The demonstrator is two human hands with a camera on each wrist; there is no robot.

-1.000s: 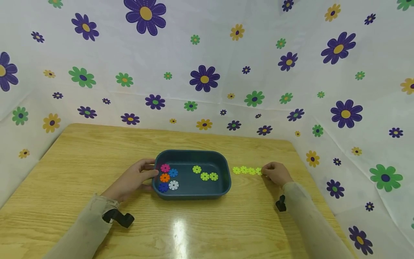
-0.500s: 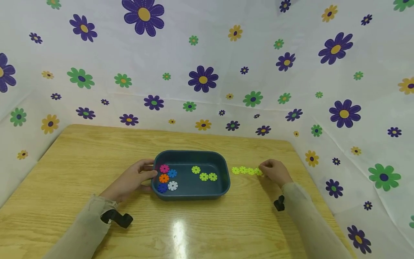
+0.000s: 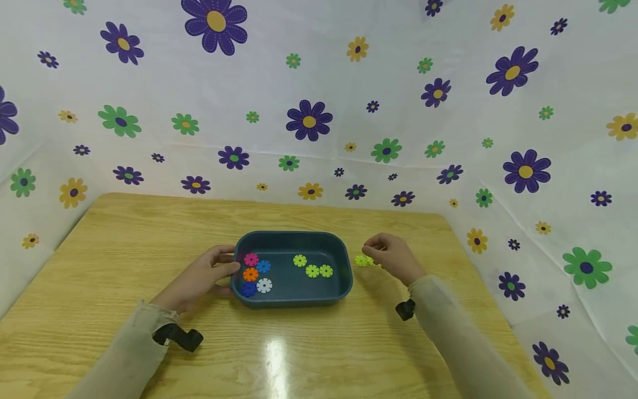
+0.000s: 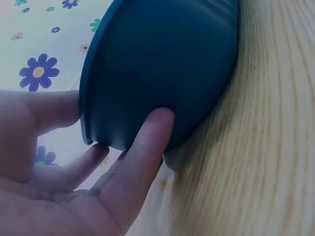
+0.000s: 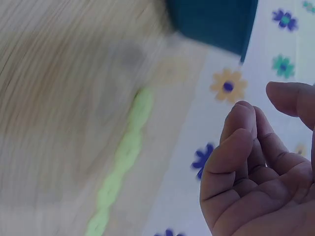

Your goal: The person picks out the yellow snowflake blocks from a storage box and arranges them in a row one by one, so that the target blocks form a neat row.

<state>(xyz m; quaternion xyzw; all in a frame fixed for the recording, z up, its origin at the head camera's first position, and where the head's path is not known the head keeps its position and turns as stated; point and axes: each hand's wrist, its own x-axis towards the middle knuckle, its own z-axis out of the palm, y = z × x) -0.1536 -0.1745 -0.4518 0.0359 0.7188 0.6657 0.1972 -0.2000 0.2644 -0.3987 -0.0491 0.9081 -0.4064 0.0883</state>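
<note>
A dark blue plastic tub point(image 3: 286, 291) stands on the wooden table. My left hand point(image 3: 191, 282) holds its left end; in the left wrist view a fingertip point(image 4: 160, 123) presses the outer wall. Inside, at the left, lie notched building discs: pink point(image 3: 251, 259), light blue point(image 3: 263, 266), orange point(image 3: 251, 274), dark blue point(image 3: 248, 289) and white point(image 3: 265, 285). Three yellow-green discs point(image 3: 312, 271) lie right of them. Beyond the tub's right end, a row of yellow-green notched discs point(image 5: 120, 157) lies flat. My right hand point(image 3: 394, 257) hovers above it, thumb apart from loosely bent fingers, nothing between them.
The wooden table point(image 3: 149, 244) reaches back to a white flower-print cloth point(image 3: 269, 72), which also rises at both sides. A black strap mount point(image 3: 405, 309) is on the right wrist, another point(image 3: 179, 337) on the left.
My right hand has let go of the right end of the disc row and moved left over it, hiding most of it from the head view. The left hand stays at the tub.
</note>
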